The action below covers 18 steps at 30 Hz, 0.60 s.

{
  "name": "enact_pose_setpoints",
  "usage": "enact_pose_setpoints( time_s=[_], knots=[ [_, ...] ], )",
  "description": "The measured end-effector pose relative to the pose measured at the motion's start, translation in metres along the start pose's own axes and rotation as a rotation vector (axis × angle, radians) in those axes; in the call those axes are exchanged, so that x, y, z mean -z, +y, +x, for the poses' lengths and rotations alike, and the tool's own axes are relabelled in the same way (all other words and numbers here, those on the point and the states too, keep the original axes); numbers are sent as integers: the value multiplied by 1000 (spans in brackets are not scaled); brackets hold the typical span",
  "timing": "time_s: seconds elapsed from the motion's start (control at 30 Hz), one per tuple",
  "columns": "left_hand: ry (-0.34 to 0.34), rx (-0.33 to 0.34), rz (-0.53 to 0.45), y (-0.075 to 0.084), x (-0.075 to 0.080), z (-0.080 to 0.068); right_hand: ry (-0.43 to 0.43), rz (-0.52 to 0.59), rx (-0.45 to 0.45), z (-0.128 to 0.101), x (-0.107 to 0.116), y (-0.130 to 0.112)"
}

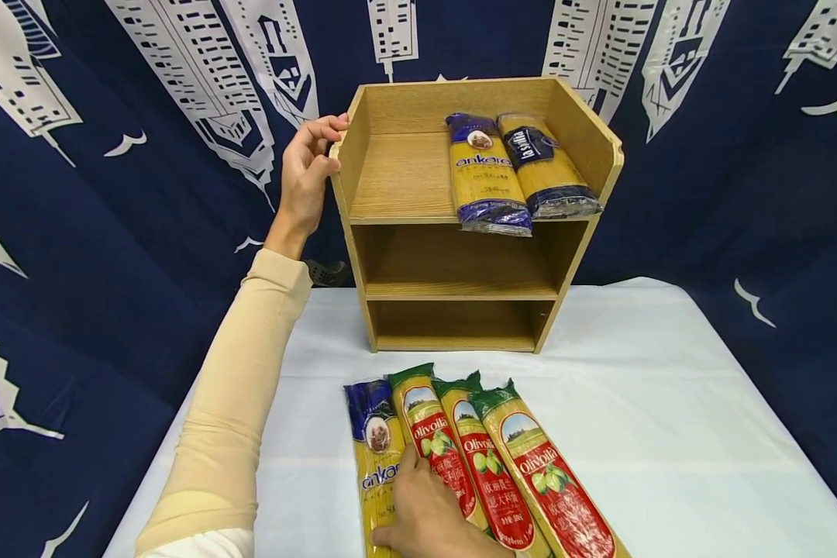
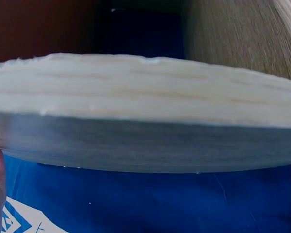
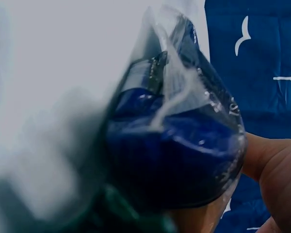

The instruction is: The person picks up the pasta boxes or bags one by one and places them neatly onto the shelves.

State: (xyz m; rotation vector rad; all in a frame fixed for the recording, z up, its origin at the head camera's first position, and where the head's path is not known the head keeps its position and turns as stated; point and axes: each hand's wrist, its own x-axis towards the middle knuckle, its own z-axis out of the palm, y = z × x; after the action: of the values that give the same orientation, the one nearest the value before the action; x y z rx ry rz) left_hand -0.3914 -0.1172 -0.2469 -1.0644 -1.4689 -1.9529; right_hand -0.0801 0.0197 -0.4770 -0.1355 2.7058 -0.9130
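Head: left hand [image 1: 303,182] grips tan wooden three-tier shelf [image 1: 453,263]; right hand [image 1: 428,504] grips yellow-and-blue plastic pasta pack [image 1: 374,449] on white-clothed table [image 1: 307,442], might drag adjacent red-labelled plastic packs [image 1: 495,480]. Left wrist: overpulling pale edge [image 2: 145,92] could tip shelf. Right wrist: loose clear film [image 3: 184,97] may slip.

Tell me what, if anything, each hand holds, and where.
Left hand: the wooden shelf, by the upper edge of its left panel. Right hand: the nearer ankara pack, by its long sides, toward the near end.

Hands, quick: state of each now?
Left hand: closed, holding the wooden shelf by its side.
Right hand: closed, holding the nearer ankara pack.
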Motion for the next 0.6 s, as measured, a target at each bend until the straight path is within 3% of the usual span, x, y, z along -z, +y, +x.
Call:
enact_pose_setpoints(
  time_s=[0.27, 0.6],
  knots=[
    [-11, 1, 5, 1, -1, 0, -14, 117, -71, 4, -1, 7],
    [1, -1, 4, 1, 0, 0, -54, 282, -75, 7, 3, 17]
  ],
)
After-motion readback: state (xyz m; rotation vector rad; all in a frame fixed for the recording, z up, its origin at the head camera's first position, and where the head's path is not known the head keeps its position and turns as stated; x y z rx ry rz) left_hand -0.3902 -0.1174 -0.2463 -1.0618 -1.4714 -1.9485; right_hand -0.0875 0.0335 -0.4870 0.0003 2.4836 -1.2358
